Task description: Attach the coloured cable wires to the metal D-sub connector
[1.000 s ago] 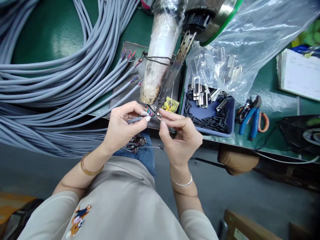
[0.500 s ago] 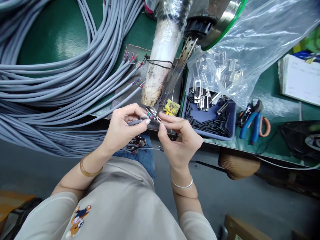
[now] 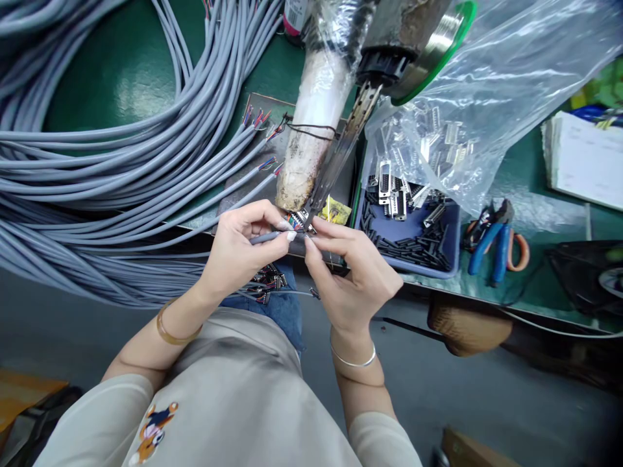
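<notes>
A: Grey cables (image 3: pixel 97 162) piled far left on the green bench (image 3: pixel 121 71), stripped ends w/ coloured wires fanned toward centre. Left hand (image 3: pixel 238 250) pinching one grey cable end (image 3: pixel 265 237) between thumb & fingers, closed tight on it.

B: Yep, and its coloured wires (image 3: pixel 293 222) sit right at the machine tip (image 3: pixel 311 211), just past the bench edge.

A: Right hand (image 3: pixel 348 263) closed too, fingertips meeting the left at the wire ends. Can't tell what it's pinching, too small.

B: I'd say keep the cable steady, feed one wire at a time, fingers clear of the tip.

A: Further right: blue tray (image 3: pixel 440 266) w/ connectors, plastic bag (image 3: pixel 487 84), blue cutters (image 3: pixel 491 243).
</notes>
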`<action>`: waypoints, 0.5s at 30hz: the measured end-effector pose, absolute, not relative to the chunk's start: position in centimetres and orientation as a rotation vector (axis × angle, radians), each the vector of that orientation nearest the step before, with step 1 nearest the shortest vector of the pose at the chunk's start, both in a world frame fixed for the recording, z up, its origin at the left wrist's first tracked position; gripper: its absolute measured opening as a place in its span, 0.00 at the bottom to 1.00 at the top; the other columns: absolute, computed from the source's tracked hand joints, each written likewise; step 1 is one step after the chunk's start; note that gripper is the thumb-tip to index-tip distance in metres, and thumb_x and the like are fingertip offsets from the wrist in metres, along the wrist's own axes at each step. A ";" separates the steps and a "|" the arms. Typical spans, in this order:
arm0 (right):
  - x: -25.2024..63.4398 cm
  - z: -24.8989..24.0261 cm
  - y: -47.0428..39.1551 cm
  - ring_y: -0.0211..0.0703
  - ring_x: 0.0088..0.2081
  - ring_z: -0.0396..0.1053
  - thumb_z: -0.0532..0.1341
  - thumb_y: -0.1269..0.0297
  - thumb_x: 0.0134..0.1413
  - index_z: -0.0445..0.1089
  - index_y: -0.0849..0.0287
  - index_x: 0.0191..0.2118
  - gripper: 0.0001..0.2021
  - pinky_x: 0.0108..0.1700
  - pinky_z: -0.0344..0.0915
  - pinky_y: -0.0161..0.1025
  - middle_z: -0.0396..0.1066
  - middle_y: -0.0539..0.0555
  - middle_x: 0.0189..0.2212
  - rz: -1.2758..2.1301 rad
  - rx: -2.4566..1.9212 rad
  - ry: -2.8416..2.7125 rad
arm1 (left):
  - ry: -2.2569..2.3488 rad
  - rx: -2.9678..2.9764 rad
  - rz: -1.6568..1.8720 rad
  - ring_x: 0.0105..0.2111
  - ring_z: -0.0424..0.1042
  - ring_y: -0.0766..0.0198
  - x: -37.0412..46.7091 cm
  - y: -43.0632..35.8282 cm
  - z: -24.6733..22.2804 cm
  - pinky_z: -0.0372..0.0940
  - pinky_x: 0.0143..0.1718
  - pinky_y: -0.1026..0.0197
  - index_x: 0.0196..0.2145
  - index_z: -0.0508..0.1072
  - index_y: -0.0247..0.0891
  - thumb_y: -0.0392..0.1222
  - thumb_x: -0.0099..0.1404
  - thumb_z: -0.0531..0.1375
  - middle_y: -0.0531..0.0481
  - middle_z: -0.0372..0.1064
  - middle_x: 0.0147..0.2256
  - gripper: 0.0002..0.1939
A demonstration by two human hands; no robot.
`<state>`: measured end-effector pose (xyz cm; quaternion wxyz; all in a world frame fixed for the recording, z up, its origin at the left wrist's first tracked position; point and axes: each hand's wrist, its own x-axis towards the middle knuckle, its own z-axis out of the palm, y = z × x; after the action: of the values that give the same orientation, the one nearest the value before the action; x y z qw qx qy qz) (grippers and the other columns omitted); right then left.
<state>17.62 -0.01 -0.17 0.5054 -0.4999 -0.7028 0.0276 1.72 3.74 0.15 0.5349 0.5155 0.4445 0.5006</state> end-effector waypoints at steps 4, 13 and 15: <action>17.8 -0.3 -0.3 0.40 0.39 0.82 0.67 0.75 0.57 0.70 0.55 0.34 0.08 0.42 0.80 0.36 0.83 0.52 0.42 0.101 -1.206 -1.707 | 1.014 1.205 1.148 0.28 0.71 0.70 1.6 3.6 -0.1 0.67 0.30 0.69 0.26 0.73 0.36 0.33 0.53 0.69 0.53 0.72 0.27 0.07; 18.0 -0.8 -0.6 0.41 0.39 0.82 0.67 0.75 0.58 0.71 0.54 0.37 0.08 0.41 0.80 0.38 0.83 0.51 0.41 0.037 -1.219 -1.747 | 1.060 1.194 1.102 0.29 0.72 0.69 1.9 3.1 -0.1 0.66 0.28 0.69 0.26 0.72 0.36 0.34 0.52 0.67 0.51 0.73 0.28 0.07; 17.9 -1.0 -0.7 0.41 0.39 0.82 0.67 0.76 0.58 0.71 0.54 0.38 0.09 0.42 0.80 0.37 0.83 0.51 0.41 0.001 -1.220 -1.746 | 1.066 1.198 1.097 0.28 0.71 0.69 1.9 2.9 -0.1 0.65 0.27 0.69 0.26 0.72 0.36 0.34 0.52 0.67 0.51 0.73 0.28 0.07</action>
<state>17.90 -0.71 -1.01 0.4848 -0.5009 -0.7170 0.0002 1.95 2.89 -0.14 0.5642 0.5092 0.4530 0.4661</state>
